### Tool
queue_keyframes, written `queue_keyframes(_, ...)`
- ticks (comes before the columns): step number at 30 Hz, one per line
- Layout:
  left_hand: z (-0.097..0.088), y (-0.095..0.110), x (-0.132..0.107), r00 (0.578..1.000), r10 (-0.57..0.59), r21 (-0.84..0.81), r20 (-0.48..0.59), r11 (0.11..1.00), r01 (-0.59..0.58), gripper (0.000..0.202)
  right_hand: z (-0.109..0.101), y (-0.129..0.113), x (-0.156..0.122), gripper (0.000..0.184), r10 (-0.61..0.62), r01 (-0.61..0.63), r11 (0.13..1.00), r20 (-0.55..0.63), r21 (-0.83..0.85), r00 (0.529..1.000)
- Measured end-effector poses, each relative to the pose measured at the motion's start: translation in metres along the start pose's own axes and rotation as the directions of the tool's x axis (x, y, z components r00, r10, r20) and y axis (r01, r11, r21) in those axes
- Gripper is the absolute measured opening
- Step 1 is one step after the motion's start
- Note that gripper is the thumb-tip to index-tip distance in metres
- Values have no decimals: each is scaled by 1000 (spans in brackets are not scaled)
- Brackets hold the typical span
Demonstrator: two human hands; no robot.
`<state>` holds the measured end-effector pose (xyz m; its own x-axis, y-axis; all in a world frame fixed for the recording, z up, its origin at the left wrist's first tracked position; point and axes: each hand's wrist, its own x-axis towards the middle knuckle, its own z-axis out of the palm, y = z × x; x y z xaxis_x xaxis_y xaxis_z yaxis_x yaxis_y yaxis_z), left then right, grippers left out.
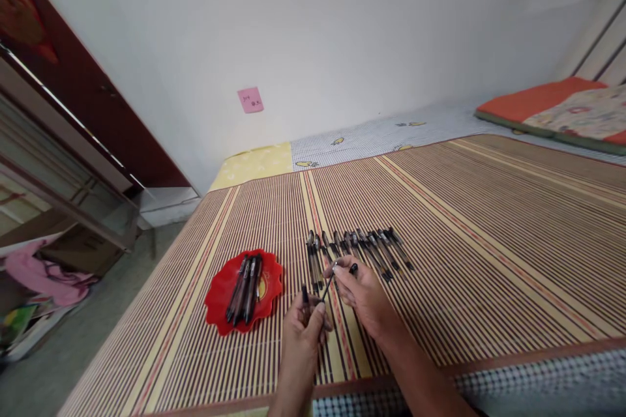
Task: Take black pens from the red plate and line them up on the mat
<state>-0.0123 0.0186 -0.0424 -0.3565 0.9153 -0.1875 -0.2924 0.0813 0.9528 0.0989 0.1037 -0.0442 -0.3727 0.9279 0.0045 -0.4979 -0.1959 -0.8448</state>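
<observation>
My left hand [304,326] is closed around a dark pen part [305,294] that points up between the fingers. Its thumb and forefinger also pinch the lower end of a thin dark pen refill [328,284]. At the upper end of that refill, where something silvery shows, the fingertips of my right hand [362,293] are pinched together. A small black pen cap [353,268] sticks out of my right hand. Just beyond the hands, several black pens [386,251] lie side by side in a row on the striped mat [440,300].
Left of my hands is a red scalloped plate [218,287] holding several dark pens [244,290]. A folded orange quilt [542,101] lies at the far right. The white wall behind bears a pink note [250,100]. Past the mat's left edge is the floor [122,280].
</observation>
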Motion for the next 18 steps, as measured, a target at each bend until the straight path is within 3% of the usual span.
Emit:
queue_keyframes(6, 7, 6, -6, 991, 112, 141, 73, 983, -122, 35, 6, 13, 1, 27, -92, 92, 996, -81, -6, 992)
queue_keyframes(9, 5, 3, -6, 984, 177, 259, 8, 950, -173, 43, 13, 15, -5, 27, -92, 77, 990, -131, -120, 987)
queue_keyframes(12, -1, -4, -6, 968, 231, 391, -99, 903, -176, 52, 20, 12, -14, 17, -113, 79, 929, -74, -362, 991)
queue_keyframes(15, -3, -11, -5, 965, 258, 452, -49, 867, -209, 56, 25, 12, -19, 10, -132, 116, 849, 7, -515, 991)
queue_keyframes(18, 0, -17, -6, 959, 279, 477, -46, 850, -224, 57, 28, 12, -19, 10, -100, 88, 838, 8, -538, 995)
